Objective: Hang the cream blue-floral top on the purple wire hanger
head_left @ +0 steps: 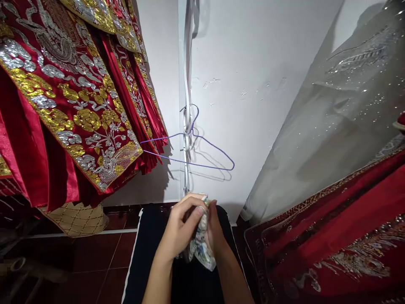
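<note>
Patterned cloth is bunched between the two hands, above a dark surface with pale edges. The left hand pinches its upper end between thumb and fingers; the right hand lies against its other side, its grip too hidden to tell. Beyond hangs a purple hanger, its left end covered by a red embroidered garment. At right, a see-through cover holds red decorated fabric, beside sequined sheer material.
</note>
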